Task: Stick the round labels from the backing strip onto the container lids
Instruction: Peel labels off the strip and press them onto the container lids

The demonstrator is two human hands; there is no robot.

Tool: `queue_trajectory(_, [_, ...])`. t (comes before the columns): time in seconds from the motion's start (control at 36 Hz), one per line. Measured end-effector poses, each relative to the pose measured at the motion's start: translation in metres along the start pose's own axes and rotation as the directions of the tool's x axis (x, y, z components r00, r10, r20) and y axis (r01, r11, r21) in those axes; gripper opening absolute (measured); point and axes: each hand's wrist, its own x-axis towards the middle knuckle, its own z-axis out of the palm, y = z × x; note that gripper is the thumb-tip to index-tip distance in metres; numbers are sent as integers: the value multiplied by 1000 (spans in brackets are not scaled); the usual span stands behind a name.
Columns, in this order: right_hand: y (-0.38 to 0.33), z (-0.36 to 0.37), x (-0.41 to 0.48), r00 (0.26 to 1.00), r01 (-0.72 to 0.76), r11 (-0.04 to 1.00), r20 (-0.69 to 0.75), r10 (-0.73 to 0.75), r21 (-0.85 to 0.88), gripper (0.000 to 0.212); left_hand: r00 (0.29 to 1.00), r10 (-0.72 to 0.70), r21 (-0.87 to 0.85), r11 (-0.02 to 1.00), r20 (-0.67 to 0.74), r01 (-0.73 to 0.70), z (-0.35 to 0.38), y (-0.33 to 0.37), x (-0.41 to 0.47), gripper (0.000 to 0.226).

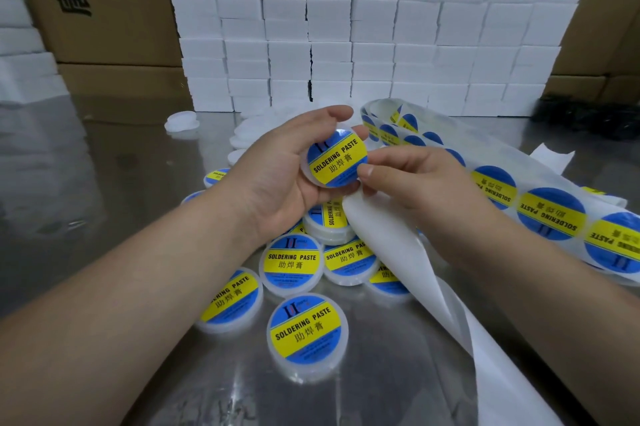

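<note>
One lid (305,172), label (337,162) tilted up-right | left hand (277,176) grips it | right hand (415,179) pinches strip (381,245)

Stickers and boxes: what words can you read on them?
"SOLDERING PASTE": round label on the held lid, labelled lids on the table, labels on the backing strip.
"助焊膏": under it, same labels.
Fine print there: too small.
Cardboard box: big Chinese characters, cut off, unsure.

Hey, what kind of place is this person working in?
Probably a packing or labelling workshop: white boxes stacked between cardboard cartons, a metal table, and a pile of lids labelled soldering paste.
</note>
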Motion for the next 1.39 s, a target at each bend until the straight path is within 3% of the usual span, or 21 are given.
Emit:
queue_trajectory(0.89, [4,-1,1,1000,-17,999,5,17,-32,28,987,156,270,952,-24,-144,7,-4,-6,28])
queue_trajectory(0.97, [5,1,1,999,-28,996,-22,26,-88,29,959,282,493,834,4,-247,7,-6,-8,33])
queue_trajectory(1.06, [7,2,3,996,-36,989,-90,23,-140,31,885,443,717,570,144,-402,9,-7,-13,39])
queue_trajectory(1.11, [6,2,4,992,-34,990,-126,16,-136,34,840,493,784,421,224,-456,11,-7,-16,40])
queue_trajectory(1.17, [5,1,4,990,-24,988,-141,3,-151,34,810,545,801,375,217,-467,13,-8,-18,39])
queue_trajectory(1.25, [5,-2,3,987,-62,954,-158,16,-293,25,759,651,684,546,16,-483,16,2,-19,27])
queue_trajectory(1.31, [6,-4,1,976,-101,951,-213,37,-294,38,706,695,586,632,-138,-507,15,14,-17,20])
queue_trajectory(1.39, [5,-5,2,962,-41,971,-271,-25,-235,45,758,621,583,696,-197,-419,12,18,-15,15])
